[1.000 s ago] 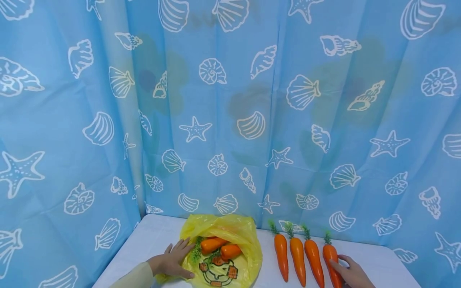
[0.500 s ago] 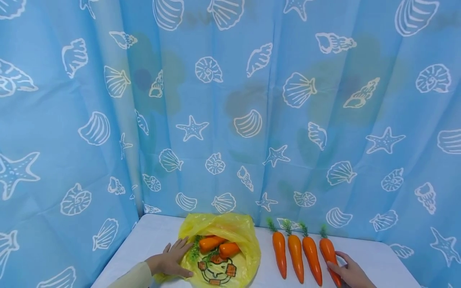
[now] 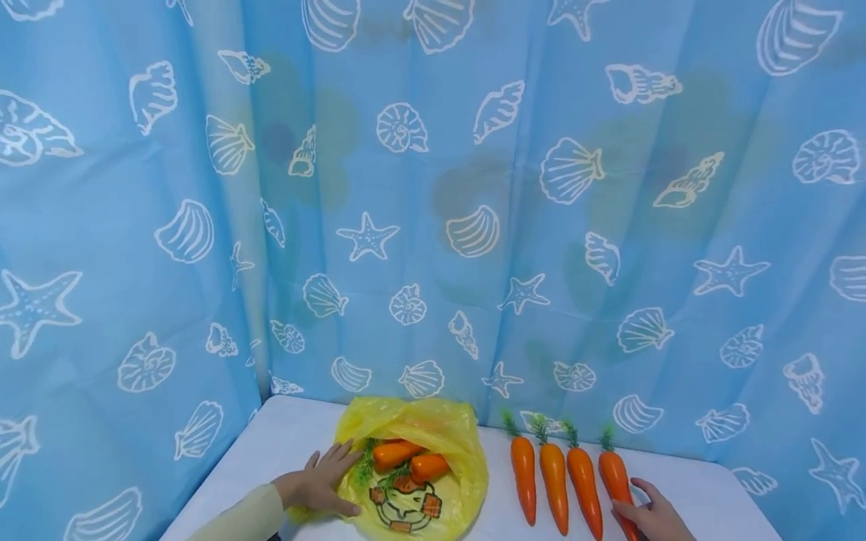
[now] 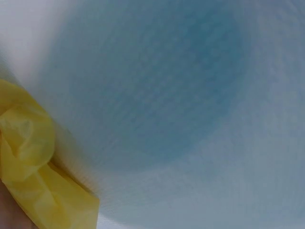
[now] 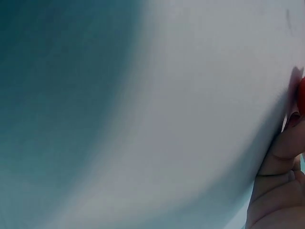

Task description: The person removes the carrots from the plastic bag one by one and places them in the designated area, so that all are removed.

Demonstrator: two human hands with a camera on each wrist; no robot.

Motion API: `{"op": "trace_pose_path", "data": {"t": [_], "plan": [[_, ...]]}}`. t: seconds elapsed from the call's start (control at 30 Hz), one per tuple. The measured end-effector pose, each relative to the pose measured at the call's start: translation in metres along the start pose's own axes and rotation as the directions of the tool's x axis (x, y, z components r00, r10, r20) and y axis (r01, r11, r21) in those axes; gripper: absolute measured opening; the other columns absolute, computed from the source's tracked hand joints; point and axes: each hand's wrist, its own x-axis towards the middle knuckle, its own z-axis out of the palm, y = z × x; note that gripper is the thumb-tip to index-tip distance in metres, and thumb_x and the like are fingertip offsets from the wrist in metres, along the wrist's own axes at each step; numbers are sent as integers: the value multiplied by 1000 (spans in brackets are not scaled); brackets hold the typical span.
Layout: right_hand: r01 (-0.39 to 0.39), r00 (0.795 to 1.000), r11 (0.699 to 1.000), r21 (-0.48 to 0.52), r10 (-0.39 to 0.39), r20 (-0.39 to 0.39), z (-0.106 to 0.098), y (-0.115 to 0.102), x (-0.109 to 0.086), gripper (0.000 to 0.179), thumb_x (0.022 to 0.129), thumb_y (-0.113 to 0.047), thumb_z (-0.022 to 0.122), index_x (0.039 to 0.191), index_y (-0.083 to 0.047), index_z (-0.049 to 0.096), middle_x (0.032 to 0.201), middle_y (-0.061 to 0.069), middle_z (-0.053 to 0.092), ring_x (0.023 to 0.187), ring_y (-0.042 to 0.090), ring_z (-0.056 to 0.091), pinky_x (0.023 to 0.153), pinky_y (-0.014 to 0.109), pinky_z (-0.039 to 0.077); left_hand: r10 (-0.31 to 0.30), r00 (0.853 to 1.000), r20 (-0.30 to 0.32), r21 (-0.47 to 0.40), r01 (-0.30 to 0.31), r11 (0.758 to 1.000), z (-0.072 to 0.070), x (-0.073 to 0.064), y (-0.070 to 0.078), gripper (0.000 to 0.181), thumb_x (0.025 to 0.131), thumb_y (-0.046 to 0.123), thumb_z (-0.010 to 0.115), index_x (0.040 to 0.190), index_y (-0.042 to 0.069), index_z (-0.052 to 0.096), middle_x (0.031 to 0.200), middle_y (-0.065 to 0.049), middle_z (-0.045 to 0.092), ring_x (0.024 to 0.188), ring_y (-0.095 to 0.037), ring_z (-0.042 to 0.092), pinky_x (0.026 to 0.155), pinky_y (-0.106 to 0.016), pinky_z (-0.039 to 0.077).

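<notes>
My left hand (image 3: 321, 481) rests with fingers spread on the left side of a yellow plastic bag (image 3: 471, 458), which lies with its mouth toward me. Inside the bag's mouth show two orange carrots (image 3: 428, 467) with green tops, and a cartoon face is printed on the lower layer. At the right, my right hand (image 3: 652, 517) holds the rightmost carrot (image 3: 613, 472) of a row, thumb on its near side and fingers along its right. In the right wrist view only a sliver of that carrot (image 5: 302, 98) shows beyond the curled fingers.
Left of the held carrot, three more carrots (image 3: 555, 481) lie side by side, green tops pointing away. All rest on a white table (image 3: 243, 458). A blue curtain (image 3: 419, 188) with white shell prints stands close behind and to the left.
The head view shifts slightly. My right hand sits a little lower along the rightmost carrot; the left hand stays on the bag, and the carrots lie as before.
</notes>
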Motion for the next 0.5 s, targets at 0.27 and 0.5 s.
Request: {"op": "trace_pose_path", "data": {"t": [0.27, 0.5], "plan": [[-16, 999, 996, 88, 19, -38, 7, -3, 0, 110, 61, -64, 71, 133, 5, 24, 95, 21, 52, 75, 25, 50, 60, 26, 47, 12, 1000, -13, -2, -12, 1000, 2, -2, -8, 97, 66, 73, 59, 145, 25, 27, 155, -13, 12, 140, -41, 7, 105, -68, -3], [-53, 997, 992, 117, 59, -49, 11, -4, -4, 105, 63, -59, 74, 129, 6, 23, 94, 20, 51, 75, 26, 49, 59, 26, 45, -10, 1000, 11, 1, 10, 1000, -1, -8, -1, 99, 66, 72, 60, 145, 23, 27, 155, -12, 11, 141, -39, 7, 107, -67, -3]]}}
